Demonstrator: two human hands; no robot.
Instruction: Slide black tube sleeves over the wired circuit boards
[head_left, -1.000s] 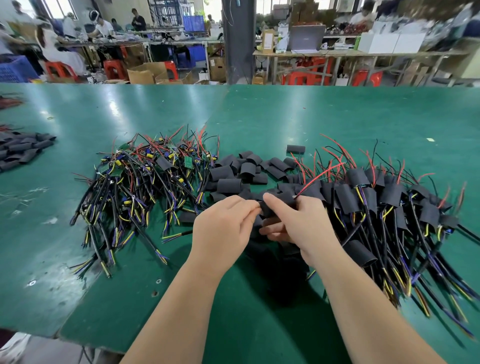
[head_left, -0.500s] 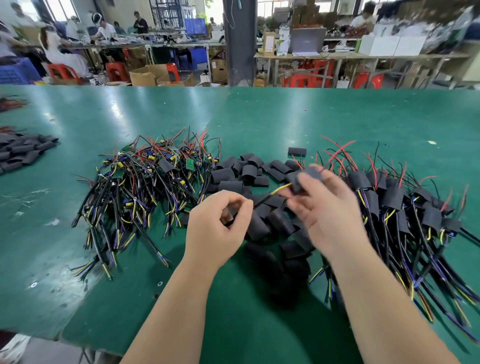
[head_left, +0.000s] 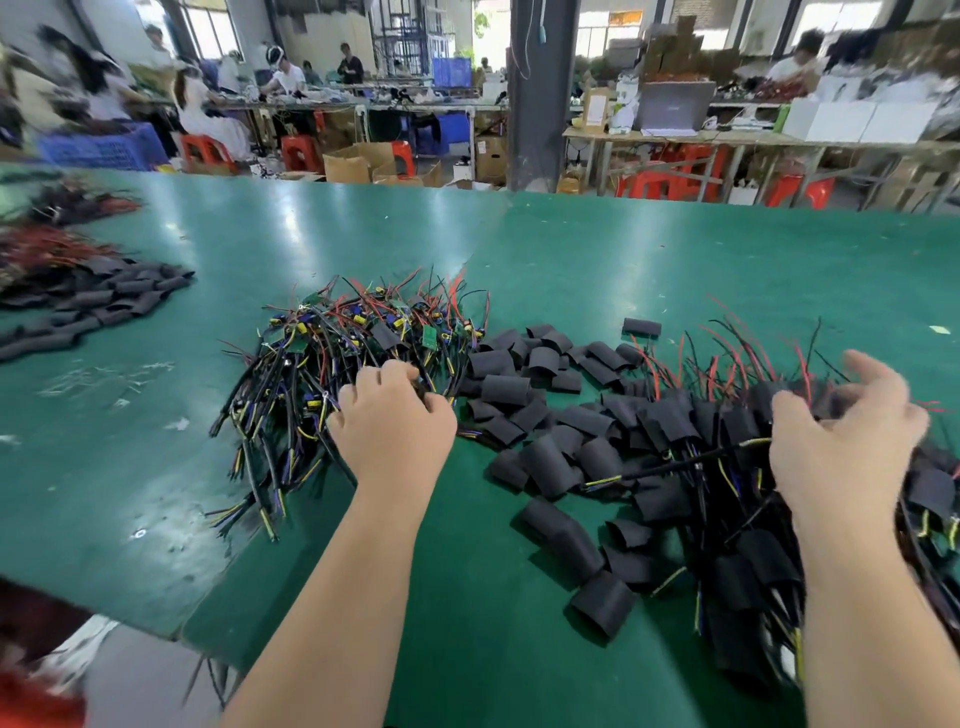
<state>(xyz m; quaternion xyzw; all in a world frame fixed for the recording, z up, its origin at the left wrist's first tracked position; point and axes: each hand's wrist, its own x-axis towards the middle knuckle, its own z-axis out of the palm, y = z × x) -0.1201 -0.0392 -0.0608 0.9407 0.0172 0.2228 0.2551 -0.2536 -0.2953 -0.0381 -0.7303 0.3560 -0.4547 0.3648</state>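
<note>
Busy workshop: a wide green table (head_left: 675, 260), a dark pillar (head_left: 540, 93) behind it, benches (head_left: 727, 137), red stools (head_left: 665, 184), cardboard boxes (head_left: 353, 166) and bright windows (head_left: 597, 21).

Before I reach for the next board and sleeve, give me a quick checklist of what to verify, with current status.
1. Reach to the unsleeved wired boards: ok, the left hand rests on their pile.
2. One board singled out: cannot tell, the left fingers curl into the wires and hide any hold.
3. The right hand is free: ok, it is open above the sleeved pile with nothing visible in it.
4. Supply of loose black sleeves: ok, a heap lies between the hands.
5. Piles kept apart: ok, that heap separates them.
</note>
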